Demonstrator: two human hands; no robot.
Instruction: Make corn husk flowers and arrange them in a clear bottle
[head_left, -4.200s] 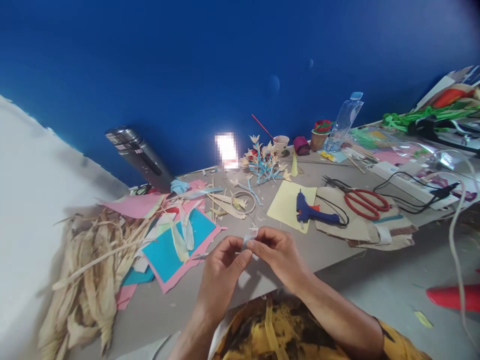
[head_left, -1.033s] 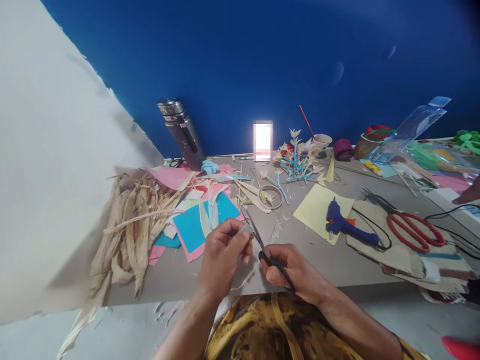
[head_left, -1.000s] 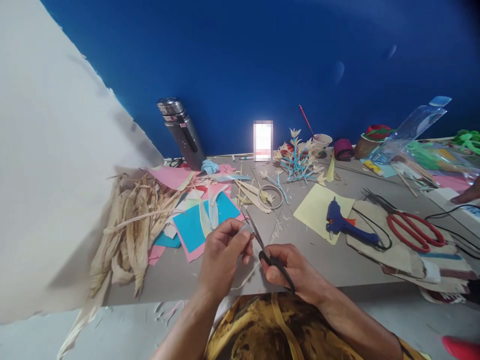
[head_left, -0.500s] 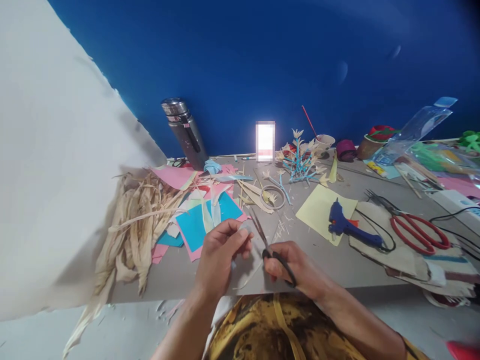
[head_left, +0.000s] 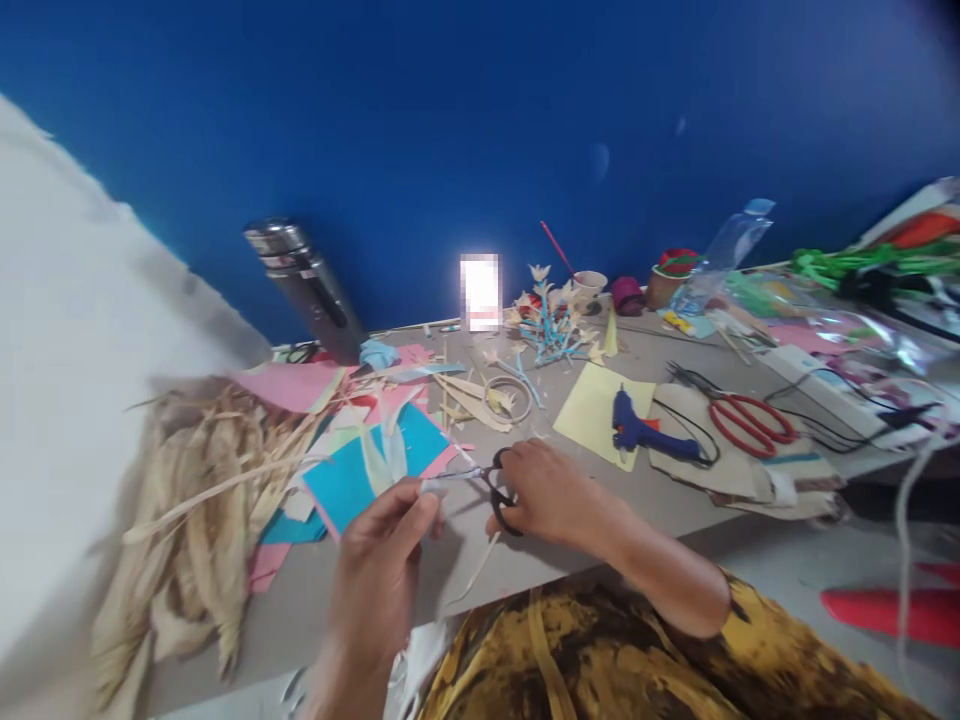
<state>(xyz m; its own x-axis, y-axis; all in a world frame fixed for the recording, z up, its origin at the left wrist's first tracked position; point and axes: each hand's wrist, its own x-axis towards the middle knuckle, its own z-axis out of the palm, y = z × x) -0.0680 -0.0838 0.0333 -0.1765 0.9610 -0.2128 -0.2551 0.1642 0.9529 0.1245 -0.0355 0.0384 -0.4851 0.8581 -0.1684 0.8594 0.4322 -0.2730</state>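
Observation:
Near the table's front edge, my left hand (head_left: 386,550) is closed in a pinch on a small pale piece (head_left: 433,486), mostly covered by the fingers. My right hand (head_left: 551,500) grips black-handled scissors (head_left: 496,490) by their finger loops. Their blades point left and meet the pale piece at my left fingertips; whether they are cutting into it I cannot tell. A thin pale strip (head_left: 474,572) lies below the scissors. Beyond my left hand are blue paper (head_left: 345,485) and pink paper (head_left: 442,461), with translucent strips on top.
Dried husks (head_left: 187,530) hang over the table's left edge. A steel flask (head_left: 311,290) stands behind. Farther back are a tape ring (head_left: 507,400) and a blue-stemmed husk flower bunch (head_left: 551,325). To the right lie a blue glue gun (head_left: 649,435) and red-handled scissors (head_left: 754,420).
The scissors have swung from pointing up and away to pointing left, their blades now at the piece in my left hand. The view has shifted right.

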